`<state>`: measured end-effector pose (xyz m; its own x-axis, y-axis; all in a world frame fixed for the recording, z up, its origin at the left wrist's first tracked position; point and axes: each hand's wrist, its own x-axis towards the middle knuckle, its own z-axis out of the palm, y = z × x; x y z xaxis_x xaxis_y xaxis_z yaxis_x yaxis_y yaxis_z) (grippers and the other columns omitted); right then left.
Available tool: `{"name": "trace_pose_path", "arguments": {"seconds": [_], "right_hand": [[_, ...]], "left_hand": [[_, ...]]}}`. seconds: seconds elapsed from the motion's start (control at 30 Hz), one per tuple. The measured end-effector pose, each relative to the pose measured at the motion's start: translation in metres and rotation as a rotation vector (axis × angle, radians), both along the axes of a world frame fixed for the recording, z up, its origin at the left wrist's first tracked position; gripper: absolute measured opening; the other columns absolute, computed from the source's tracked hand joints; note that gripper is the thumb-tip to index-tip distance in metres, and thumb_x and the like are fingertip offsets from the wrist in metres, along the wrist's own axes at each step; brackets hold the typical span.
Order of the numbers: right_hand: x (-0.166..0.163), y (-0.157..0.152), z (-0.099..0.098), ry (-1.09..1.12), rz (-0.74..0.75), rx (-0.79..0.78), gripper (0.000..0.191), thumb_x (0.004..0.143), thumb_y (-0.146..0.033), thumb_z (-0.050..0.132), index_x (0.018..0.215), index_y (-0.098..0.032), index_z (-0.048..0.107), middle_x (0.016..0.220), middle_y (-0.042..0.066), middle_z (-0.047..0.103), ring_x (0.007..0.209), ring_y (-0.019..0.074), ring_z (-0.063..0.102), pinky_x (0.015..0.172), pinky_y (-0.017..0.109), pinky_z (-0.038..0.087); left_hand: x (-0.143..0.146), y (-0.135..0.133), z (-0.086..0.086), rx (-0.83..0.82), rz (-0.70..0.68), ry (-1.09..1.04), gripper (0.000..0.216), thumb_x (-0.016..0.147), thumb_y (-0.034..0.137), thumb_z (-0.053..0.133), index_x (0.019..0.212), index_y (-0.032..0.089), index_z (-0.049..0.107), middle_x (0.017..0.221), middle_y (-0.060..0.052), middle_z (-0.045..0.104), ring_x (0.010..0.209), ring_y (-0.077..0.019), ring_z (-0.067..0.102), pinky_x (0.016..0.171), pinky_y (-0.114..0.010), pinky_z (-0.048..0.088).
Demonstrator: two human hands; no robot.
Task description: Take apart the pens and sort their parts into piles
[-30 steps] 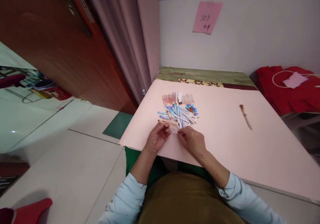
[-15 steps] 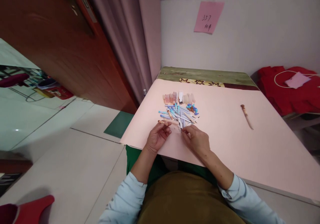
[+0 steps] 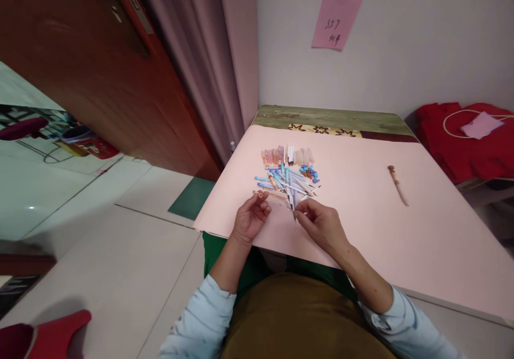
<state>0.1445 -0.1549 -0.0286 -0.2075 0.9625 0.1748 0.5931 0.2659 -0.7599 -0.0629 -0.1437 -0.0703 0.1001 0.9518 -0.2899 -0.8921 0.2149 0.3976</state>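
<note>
Near the front edge of the surface [image 3: 361, 204], our left hand [image 3: 252, 218] grasps a tube [image 3: 260, 195], partly hidden; our right hand [image 3: 323, 225] pinches a refill [image 3: 292, 203] at the pile [image 3: 297, 181]. Open room lies rightward.

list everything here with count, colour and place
Table: one, pale pink, centre
Pen parts: many, mostly blue, piled on table
Translucent tubes: many, pink and pale, behind pile
Thin sticks: several, white, among tubes
Small pieces: many, blue and brown, beside pile
Pen: one, tan, table's right
Cloth: one, red, far right
Paper notes: two, pink, wall and cloth
Curtain: one, mauve, upper left
Door: one, reddish-brown, left
Left hand: one, front, holding tan tube
Right hand: one, front, pinching dark-tipped stick
</note>
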Motion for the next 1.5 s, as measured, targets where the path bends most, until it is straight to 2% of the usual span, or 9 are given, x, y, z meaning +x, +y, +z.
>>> {"name": "trace_pose_path", "arguments": {"seconds": [0.2, 0.37, 0.53, 0.73, 0.8, 0.97, 1.13, 1.33, 1.5], "right_hand": [[-0.003, 0.003, 0.003, 0.028, 0.013, -0.031, 0.008, 0.08, -0.03, 0.062, 0.082, -0.023, 0.066, 0.065, -0.003, 0.066, 0.053, 0.0115, 0.056, 0.054, 0.022, 0.041], [-0.013, 0.006, 0.007, 0.096, 0.008, -0.029, 0.007, 0.076, -0.025, 0.061, 0.08, -0.022, 0.066, 0.061, -0.002, 0.065, 0.052, 0.0119, 0.058, 0.054, 0.023, 0.043], [-0.015, 0.005, -0.005, 0.273, -0.002, -0.179, 0.006, 0.069, -0.019, 0.058, 0.074, -0.021, 0.061, 0.076, 0.002, 0.072, 0.054, 0.013, 0.062, 0.052, 0.023, 0.046], [-0.01, 0.006, -0.02, 0.341, 0.045, -0.292, 0.004, 0.071, -0.021, 0.056, 0.074, -0.02, 0.057, 0.073, 0.003, 0.072, 0.055, 0.0133, 0.064, 0.05, 0.022, 0.046], [-0.009, 0.01, -0.024, 0.298, 0.011, -0.242, 0.005, 0.073, -0.024, 0.056, 0.074, -0.02, 0.057, 0.069, 0.002, 0.071, 0.054, 0.013, 0.063, 0.05, 0.021, 0.045], [-0.007, 0.02, -0.034, 0.116, -0.161, 0.048, 0.01, 0.078, -0.029, 0.057, 0.077, -0.02, 0.061, 0.057, -0.003, 0.061, 0.049, 0.0117, 0.055, 0.055, 0.023, 0.043], [-0.001, 0.02, -0.037, 0.209, -0.19, 0.159, 0.02, 0.086, -0.036, 0.056, 0.09, -0.019, 0.067, 0.068, 0.0, 0.065, 0.054, 0.0111, 0.055, 0.06, 0.024, 0.046], [0.0, 0.013, -0.027, 0.199, -0.075, 0.183, 0.021, 0.089, -0.032, 0.055, 0.098, -0.02, 0.07, 0.088, 0.006, 0.069, 0.069, 0.0141, 0.062, 0.067, 0.026, 0.051], [0.009, -0.029, -0.008, 0.165, 0.079, 0.163, 0.02, 0.093, -0.027, 0.051, 0.105, -0.021, 0.067, 0.088, 0.005, 0.067, 0.07, 0.0135, 0.063, 0.065, 0.025, 0.052]], "left_hand": [[0.007, -0.003, 0.001, 0.092, -0.08, 0.229, 0.008, 0.08, 0.017, 0.068, 0.085, 0.011, 0.066, 0.087, -0.009, 0.072, 0.061, -0.0092, 0.059, 0.063, -0.023, 0.05], [0.008, -0.004, 0.001, 0.107, -0.093, 0.297, 0.01, 0.08, 0.019, 0.069, 0.085, 0.012, 0.065, 0.09, -0.01, 0.072, 0.062, -0.0101, 0.061, 0.063, -0.024, 0.05], [0.008, -0.006, 0.003, 0.11, -0.092, 0.315, 0.011, 0.079, 0.02, 0.069, 0.085, 0.013, 0.063, 0.089, -0.01, 0.072, 0.061, -0.0106, 0.062, 0.063, -0.024, 0.05], [0.008, -0.007, 0.003, 0.126, -0.107, 0.318, 0.012, 0.08, 0.02, 0.069, 0.087, 0.013, 0.061, 0.089, -0.01, 0.072, 0.06, -0.0103, 0.061, 0.063, -0.024, 0.05], [0.009, -0.007, 0.003, 0.121, -0.108, 0.317, 0.013, 0.079, 0.02, 0.069, 0.087, 0.013, 0.062, 0.088, -0.01, 0.073, 0.06, -0.0107, 0.062, 0.063, -0.024, 0.05], [0.01, -0.008, 0.004, 0.104, -0.092, 0.327, 0.015, 0.077, 0.019, 0.071, 0.087, 0.012, 0.063, 0.089, -0.011, 0.073, 0.061, -0.0117, 0.062, 0.062, -0.024, 0.051], [0.01, -0.008, 0.003, 0.103, -0.109, 0.323, 0.013, 0.077, 0.019, 0.071, 0.085, 0.012, 0.063, 0.09, -0.012, 0.073, 0.061, -0.0114, 0.062, 0.064, -0.025, 0.051], [0.012, -0.007, 0.002, 0.085, -0.094, 0.333, 0.013, 0.077, 0.018, 0.071, 0.086, 0.012, 0.063, 0.092, -0.011, 0.073, 0.066, -0.0126, 0.066, 0.069, -0.026, 0.053], [0.013, -0.007, 0.0, 0.095, -0.086, 0.323, 0.013, 0.078, 0.018, 0.07, 0.087, 0.012, 0.063, 0.092, -0.012, 0.073, 0.067, -0.0129, 0.066, 0.07, -0.027, 0.054]]}}
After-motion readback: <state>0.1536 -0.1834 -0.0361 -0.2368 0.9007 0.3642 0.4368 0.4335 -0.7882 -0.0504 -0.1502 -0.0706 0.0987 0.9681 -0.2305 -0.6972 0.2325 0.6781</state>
